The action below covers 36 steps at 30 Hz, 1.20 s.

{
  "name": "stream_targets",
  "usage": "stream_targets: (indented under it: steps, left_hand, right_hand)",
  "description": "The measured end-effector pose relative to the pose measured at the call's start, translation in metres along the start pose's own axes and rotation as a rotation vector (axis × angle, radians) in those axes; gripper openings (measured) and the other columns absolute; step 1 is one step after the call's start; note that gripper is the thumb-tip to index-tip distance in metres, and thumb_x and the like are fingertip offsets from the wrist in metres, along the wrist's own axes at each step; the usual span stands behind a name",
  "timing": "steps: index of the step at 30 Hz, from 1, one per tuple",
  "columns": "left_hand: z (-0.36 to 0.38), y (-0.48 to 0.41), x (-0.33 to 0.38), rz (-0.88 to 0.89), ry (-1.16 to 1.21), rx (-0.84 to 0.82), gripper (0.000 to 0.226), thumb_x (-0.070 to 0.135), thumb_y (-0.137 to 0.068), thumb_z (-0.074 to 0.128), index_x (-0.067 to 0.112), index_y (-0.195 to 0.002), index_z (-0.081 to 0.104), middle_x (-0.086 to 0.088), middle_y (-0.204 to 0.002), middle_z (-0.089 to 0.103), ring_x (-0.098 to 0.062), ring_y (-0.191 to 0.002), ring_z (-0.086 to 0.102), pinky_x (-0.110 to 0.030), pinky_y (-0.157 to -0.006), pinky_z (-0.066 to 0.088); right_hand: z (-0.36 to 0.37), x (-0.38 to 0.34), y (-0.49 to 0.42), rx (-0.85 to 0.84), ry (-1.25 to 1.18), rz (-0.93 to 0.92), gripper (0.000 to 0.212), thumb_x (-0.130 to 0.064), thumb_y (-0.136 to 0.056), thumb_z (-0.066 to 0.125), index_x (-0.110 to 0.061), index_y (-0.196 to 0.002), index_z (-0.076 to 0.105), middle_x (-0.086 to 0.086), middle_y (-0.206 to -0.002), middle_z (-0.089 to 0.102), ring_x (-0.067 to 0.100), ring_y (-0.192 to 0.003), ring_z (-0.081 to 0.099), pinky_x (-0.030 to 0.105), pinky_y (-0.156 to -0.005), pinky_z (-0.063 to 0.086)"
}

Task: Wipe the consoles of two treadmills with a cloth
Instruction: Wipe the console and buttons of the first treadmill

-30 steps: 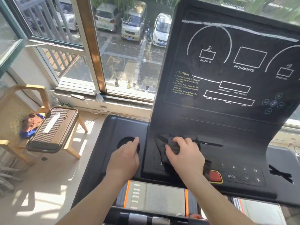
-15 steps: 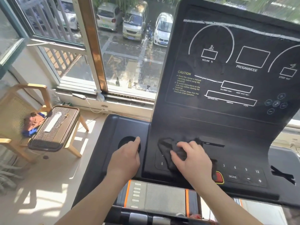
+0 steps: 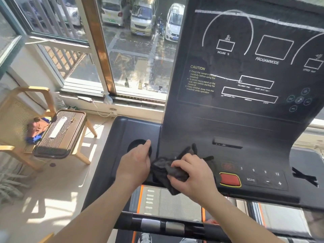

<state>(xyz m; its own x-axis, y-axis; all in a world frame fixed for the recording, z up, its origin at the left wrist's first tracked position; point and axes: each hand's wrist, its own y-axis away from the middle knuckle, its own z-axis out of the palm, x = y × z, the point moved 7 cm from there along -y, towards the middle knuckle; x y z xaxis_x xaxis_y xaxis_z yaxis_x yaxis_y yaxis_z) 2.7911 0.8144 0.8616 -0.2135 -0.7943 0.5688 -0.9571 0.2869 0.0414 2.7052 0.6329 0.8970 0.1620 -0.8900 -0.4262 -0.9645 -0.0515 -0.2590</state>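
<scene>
Item: dark grey rumpled cloth (image 3: pixel 164 170), bunched under the curled fingers of the right hand (image 3: pixel 194 178), at the lower left edge of the black treadmill console (image 3: pixel 245 120). It has shifted leftward within the last second, uncovering the oval red button (image 3: pixel 229 179). The left hand (image 3: pixel 135 165) lies relaxed, holding nothing, beside the round cup recess (image 3: pixel 135 144). Lower strip judged nearly wiped.

The console (image 3: pixel 245 123) runs off the right edge — the right hand (image 3: pixel 194 178) covers part of the cloth (image 3: pixel 161 170).
</scene>
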Motion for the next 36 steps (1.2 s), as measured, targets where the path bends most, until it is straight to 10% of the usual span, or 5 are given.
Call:
stream_targets:
  steps: [9, 16, 21, 36]
  left_hand:
    - [-0.009, 0.004, 0.006, -0.034, 0.014, 0.016, 0.050, 0.016, -0.104, 0.047, 0.024, -0.153, 0.045, 0.010, -0.098, 0.067, -0.010, -0.079, 0.061, -0.029, -0.075, 0.055]
    - [-0.002, 0.004, 0.003, -0.064, -0.009, 0.094, 0.047, 0.013, -0.101, 0.050, 0.022, -0.147, 0.055, 0.004, -0.106, 0.071, -0.021, -0.089, 0.066, -0.040, -0.078, 0.057]
    - [0.005, 0.000, 0.029, -0.335, 0.150, 0.223, 0.034, 0.009, -0.098, 0.054, 0.014, -0.129, 0.068, -0.006, -0.135, 0.056, -0.030, -0.123, 0.049, -0.042, -0.102, 0.045]
    - [0.114, 0.025, 0.241, 0.194, 0.224, 0.107, 0.022, 0.005, -0.095, 0.059, 0.016, -0.108, 0.074, 0.012, -0.105, 0.064, -0.008, -0.101, 0.057, -0.028, -0.090, 0.050]
  right_hand:
    - [-0.003, 0.026, -0.021, 0.129, 0.135, 0.587, 0.031, -0.057, -0.087, 0.065, -0.036, -0.108, 0.071, -0.009, -0.100, 0.061, 0.018, -0.096, 0.058, 0.035, -0.079, 0.041]
    - [-0.005, 0.008, 0.000, -0.102, 0.016, 0.056, 0.028, -0.056, -0.077, 0.071, -0.034, -0.094, 0.072, -0.011, -0.083, 0.057, 0.017, -0.079, 0.056, 0.032, -0.068, 0.041]
    - [-0.048, 0.076, 0.009, -0.111, 0.002, 0.200, 0.036, -0.063, -0.078, 0.063, -0.037, -0.099, 0.072, -0.012, -0.087, 0.059, 0.015, -0.087, 0.057, 0.033, -0.075, 0.046]
    - [-0.174, 0.272, 0.099, -0.013, 0.085, 0.560, 0.034, -0.056, -0.087, 0.070, -0.035, -0.114, 0.068, -0.016, -0.100, 0.058, 0.012, -0.095, 0.054, 0.034, -0.080, 0.052]
